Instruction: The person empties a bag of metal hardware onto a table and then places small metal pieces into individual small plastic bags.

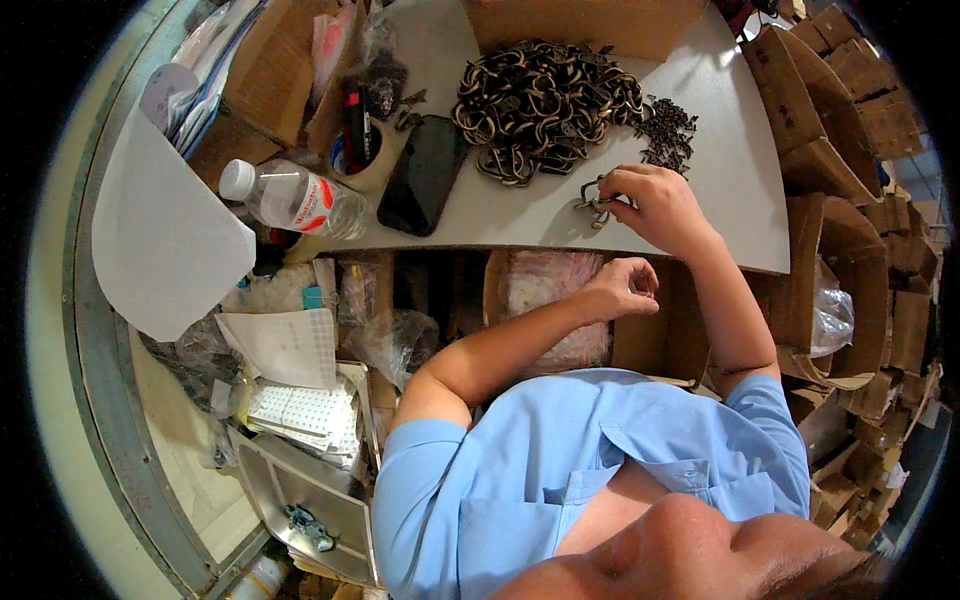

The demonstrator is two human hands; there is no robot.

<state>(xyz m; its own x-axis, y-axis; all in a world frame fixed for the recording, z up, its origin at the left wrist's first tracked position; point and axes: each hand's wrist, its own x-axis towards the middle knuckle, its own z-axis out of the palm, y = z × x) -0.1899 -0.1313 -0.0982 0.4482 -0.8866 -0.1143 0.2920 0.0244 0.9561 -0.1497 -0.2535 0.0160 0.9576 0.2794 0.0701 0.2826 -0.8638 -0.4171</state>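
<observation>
My right hand [650, 205] pinches a bronze metal buckle [597, 207] against the white table, near its front edge. Just below that edge is my left hand [628, 286], its fingers curled toward the thumb; whatever lies between them, if anything, is too small to make out. Behind my right hand a big heap of similar bronze, ring-shaped buckles [545, 105] lies on the table. A smaller pile of tiny dark screw-like parts [668, 133] sits to the right of the heap.
A black phone [424, 175], a roll of tape [362, 160] and a clear water bottle [295, 200] stand left of the heap. Cardboard boxes [835, 270] line the right side. Under the table edge is an open carton [655, 335]; papers [305, 410] lie lower left.
</observation>
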